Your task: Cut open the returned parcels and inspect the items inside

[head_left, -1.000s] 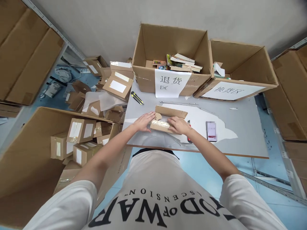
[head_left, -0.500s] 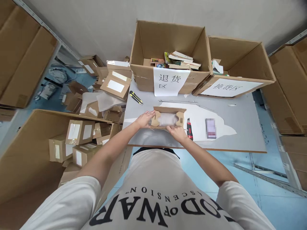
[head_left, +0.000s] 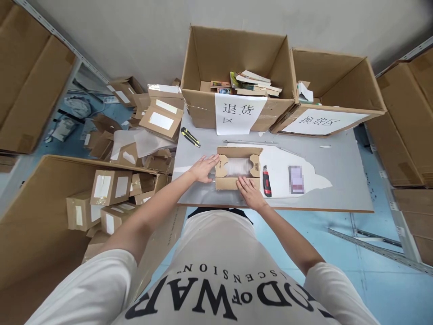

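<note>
In front of me on the grey table lies a small cardboard box (head_left: 233, 183), its long flaps folded out and two notched end flaps turned inward. Clear plastic wrap (head_left: 238, 167) shows in the gap between those end flaps; what is under it I cannot make out. My left hand (head_left: 204, 168) lies with fingers spread at the box's left side, fingertips touching its edge. My right hand (head_left: 249, 192) rests flat with its fingers on the near flap. Just right of the box is a red and black utility knife (head_left: 267, 181).
A yellow and black cutter (head_left: 190, 136) lies at the table's left. Behind stand a large carton (head_left: 203, 108) holding books and a second carton (head_left: 338, 101), both with paper signs. A phone-like item (head_left: 297, 179) lies right on white paper. Several small boxes (head_left: 111, 185) fill a bin at left.
The near flap has folded outward and down toward me, showing its full face. My right hand has gone from gripping that edge to lying flat on it. My left hand has slightly loosened.
</note>
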Available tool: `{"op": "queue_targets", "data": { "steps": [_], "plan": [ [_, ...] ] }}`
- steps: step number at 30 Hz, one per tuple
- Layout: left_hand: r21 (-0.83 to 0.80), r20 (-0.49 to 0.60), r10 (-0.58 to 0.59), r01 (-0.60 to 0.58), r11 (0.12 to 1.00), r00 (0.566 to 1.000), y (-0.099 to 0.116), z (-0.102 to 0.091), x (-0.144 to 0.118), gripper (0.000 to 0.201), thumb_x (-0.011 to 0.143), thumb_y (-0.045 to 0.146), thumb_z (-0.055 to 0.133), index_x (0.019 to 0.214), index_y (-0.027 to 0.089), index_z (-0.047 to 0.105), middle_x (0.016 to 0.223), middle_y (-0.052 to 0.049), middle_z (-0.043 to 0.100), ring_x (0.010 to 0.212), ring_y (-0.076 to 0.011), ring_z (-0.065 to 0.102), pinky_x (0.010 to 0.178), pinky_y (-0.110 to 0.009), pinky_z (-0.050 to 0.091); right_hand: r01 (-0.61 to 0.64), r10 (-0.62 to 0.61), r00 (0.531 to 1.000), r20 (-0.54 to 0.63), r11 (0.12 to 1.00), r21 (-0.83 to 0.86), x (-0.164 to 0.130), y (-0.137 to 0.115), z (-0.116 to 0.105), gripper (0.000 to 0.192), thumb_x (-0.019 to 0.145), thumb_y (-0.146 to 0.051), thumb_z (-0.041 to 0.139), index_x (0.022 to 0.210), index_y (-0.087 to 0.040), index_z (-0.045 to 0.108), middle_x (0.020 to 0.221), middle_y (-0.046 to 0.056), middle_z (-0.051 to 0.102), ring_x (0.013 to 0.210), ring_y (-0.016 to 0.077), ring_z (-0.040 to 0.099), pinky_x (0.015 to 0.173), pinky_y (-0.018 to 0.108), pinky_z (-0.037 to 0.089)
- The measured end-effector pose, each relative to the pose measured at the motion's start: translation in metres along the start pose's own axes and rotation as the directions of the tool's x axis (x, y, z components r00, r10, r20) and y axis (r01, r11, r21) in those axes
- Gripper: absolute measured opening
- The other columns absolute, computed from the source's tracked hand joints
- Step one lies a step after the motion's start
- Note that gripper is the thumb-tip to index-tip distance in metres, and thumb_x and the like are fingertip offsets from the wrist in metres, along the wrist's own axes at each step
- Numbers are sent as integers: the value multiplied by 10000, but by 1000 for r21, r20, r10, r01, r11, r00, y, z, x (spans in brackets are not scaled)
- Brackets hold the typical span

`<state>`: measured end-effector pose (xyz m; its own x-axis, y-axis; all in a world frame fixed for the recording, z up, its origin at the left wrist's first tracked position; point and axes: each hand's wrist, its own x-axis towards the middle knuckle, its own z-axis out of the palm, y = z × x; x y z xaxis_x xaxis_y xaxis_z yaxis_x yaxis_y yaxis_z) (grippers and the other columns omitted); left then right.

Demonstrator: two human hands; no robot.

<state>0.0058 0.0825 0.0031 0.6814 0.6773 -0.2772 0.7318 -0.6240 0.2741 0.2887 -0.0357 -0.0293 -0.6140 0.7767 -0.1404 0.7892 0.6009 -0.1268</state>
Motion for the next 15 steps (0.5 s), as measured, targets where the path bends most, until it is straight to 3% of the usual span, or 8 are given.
{"op": "queue_targets", "data": {
  "steps": [2,6,8,12,15],
  "plan": [
    [18,-44,-29,30,999,999,9,-7,-2,841,723,389,561,1456,97,269,1528,-155,281,1414,-318,231,1132,-521,151,-25,24,999,30,999,48,4,2,-17,504,902,-134,369,1403,-115,420,1486,152,376,1368,271,342,1099,452,286],
    [33,-261,-132,146,989,956,42,-21,5,495,851,368,434,1256,102,533,1297,-178,561,1256,-321,465,1114,-585,112,-124,111,985,131,988,97,29,8,-62,398,913,-133,367,1246,-179,579,1337,113,561,1141,237,577,949,370,451],
    [77,-284,-61,86,993,957,58,-27,16,381,868,333,430,1118,116,618,1132,-163,644,1112,-293,570,1103,-551,175,-101,85,973,215,993,65,50,11,-82,380,908,-104,368,1193,-186,604,1257,107,618,1063,226,619,891,355,480],
    [170,-42,177,-167,971,983,77,-36,46,233,843,238,495,932,139,687,960,-127,699,940,-231,637,1009,-408,341,-104,121,903,412,993,-64,89,13,-101,344,896,-72,376,1061,-122,673,1122,176,670,1025,253,642,856,363,489],
    [261,109,109,-134,956,988,83,-35,62,225,800,328,593,888,160,714,954,-129,716,923,-261,643,1012,-460,312,-175,217,871,441,975,-133,104,10,-99,342,878,-50,388,1030,-76,693,1117,230,658,1040,289,636,856,399,486]
  ]
}}
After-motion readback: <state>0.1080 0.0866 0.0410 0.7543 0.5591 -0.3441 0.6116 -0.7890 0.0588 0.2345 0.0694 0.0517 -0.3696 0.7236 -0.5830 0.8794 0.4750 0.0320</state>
